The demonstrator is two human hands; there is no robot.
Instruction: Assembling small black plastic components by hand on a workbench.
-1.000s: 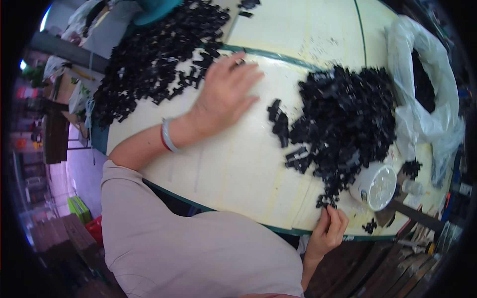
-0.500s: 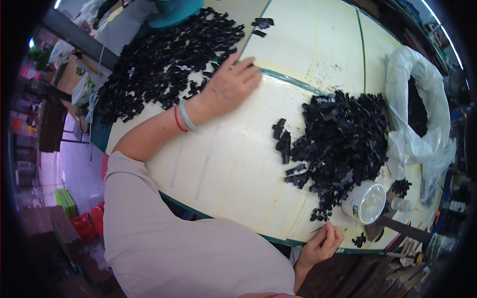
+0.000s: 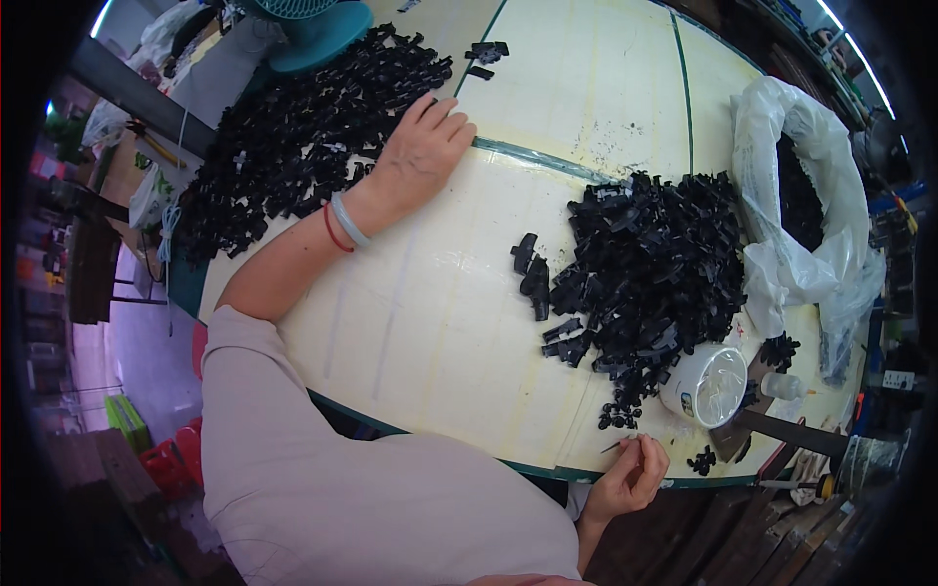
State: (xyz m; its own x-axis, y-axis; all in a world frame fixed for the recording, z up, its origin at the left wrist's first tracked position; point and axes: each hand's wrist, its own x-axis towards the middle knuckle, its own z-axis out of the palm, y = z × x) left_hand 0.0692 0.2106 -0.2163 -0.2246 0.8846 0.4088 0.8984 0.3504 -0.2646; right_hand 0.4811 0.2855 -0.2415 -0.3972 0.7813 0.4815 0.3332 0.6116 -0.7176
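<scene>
My left hand [image 3: 424, 156] reaches palm down to the right edge of a wide spread of small black plastic parts [image 3: 283, 137]. Its fingers are stretched out, slightly bent, and their tips touch or nearly touch the outermost parts; the palm side is hidden. At the table's near edge my right hand [image 3: 630, 477] is closed in a pinch on a thin pointed tool [image 3: 611, 447], whose tip sticks out to the left. Just beyond it lie small round black bits [image 3: 618, 417], at the foot of a tall heap of black plastic parts [image 3: 660, 269].
A white tub [image 3: 684, 386] with a clear top lies tilted beside the heap. Behind it stands an open white plastic bag [image 3: 762, 215] holding black parts. A teal fan [image 3: 322, 39] stands at the far left. Two loose black pieces [image 3: 487, 51] lie on the cream tabletop [image 3: 440, 322].
The whole view has shifted slightly. My left hand has moved a little left toward the spread parts, its fingers closer together. My right hand keeps its pinch on the thin tool.
</scene>
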